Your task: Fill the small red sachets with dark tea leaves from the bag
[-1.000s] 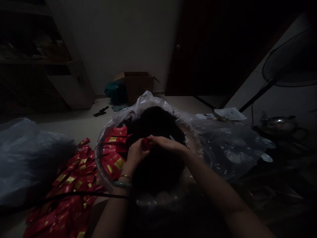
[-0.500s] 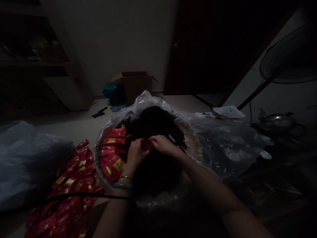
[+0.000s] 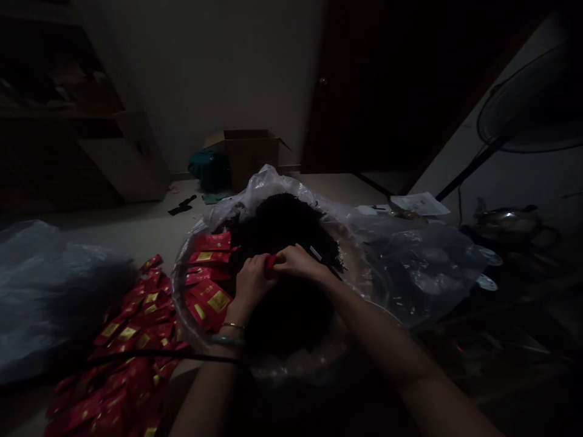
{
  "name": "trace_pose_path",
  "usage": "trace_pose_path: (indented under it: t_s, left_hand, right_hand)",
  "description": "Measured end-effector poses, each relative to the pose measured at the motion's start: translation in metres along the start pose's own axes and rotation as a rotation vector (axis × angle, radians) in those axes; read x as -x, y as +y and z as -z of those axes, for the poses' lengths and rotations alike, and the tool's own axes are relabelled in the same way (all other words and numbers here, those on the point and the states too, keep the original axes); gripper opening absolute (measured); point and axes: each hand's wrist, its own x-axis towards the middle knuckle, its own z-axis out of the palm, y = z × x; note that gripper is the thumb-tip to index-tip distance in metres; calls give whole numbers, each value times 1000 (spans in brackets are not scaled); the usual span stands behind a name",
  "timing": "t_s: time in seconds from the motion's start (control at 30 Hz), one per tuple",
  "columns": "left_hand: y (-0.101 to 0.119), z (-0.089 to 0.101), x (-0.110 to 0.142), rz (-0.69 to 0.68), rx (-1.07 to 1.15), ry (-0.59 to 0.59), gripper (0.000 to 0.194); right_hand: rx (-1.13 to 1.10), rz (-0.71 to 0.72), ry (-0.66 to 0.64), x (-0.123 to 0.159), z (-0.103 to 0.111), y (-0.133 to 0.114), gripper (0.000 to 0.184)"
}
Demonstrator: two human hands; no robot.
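Both my hands meet over a mound of dark loose material (image 3: 285, 221) heaped in a clear plastic bag (image 3: 401, 261). My left hand (image 3: 249, 284) and my right hand (image 3: 298, 263) are closed together on a small red packet (image 3: 271, 262) held between their fingertips. My left wrist wears a gold bangle and a pale green one. Red packets with gold labels (image 3: 207, 291) lie inside the bag's left rim, just left of my left hand. A thin stick-like thing (image 3: 321, 258) pokes out of the mound beside my right hand.
Many red packets (image 3: 127, 340) are spread on the floor at lower left. A bluish plastic bag (image 3: 50, 291) lies at far left. A cardboard box (image 3: 248, 155) and teal bundle (image 3: 209, 170) stand by the wall. A fan (image 3: 528, 103) and metal pot (image 3: 505, 224) are on the right.
My hands stayed over the dark mound, working the small red packet between the fingers; the packet showed wider half a second ago and is pinched narrower now. The view shifted slightly.
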Motion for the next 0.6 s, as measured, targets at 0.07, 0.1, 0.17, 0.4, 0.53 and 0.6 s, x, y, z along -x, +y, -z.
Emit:
trace_pose_path:
  t_s: [0.07, 0.1, 0.17, 0.4, 0.53, 0.6]
  left_hand:
    - [1, 2, 0, 17, 11, -6, 40]
    - [1, 3, -1, 30, 14, -9, 39]
    - [2, 4, -1, 58, 17, -11, 37]
    - [-3, 7, -3, 115, 103, 42, 36]
    - [-8, 11, -6, 139, 174, 86, 35]
    - [-10, 13, -7, 144, 197, 105, 34]
  right_hand:
    - [-24, -2, 0, -1, -1, 0, 19]
    - [-39, -6, 3, -2, -2, 0, 18]
    - [-73, -15, 10, -3, -2, 0, 18]
    - [-283, 11, 185, 7, 10, 24, 27]
    - [-36, 11, 72, 14, -4, 38, 87]
    - [119, 0, -59, 14, -17, 34, 114]
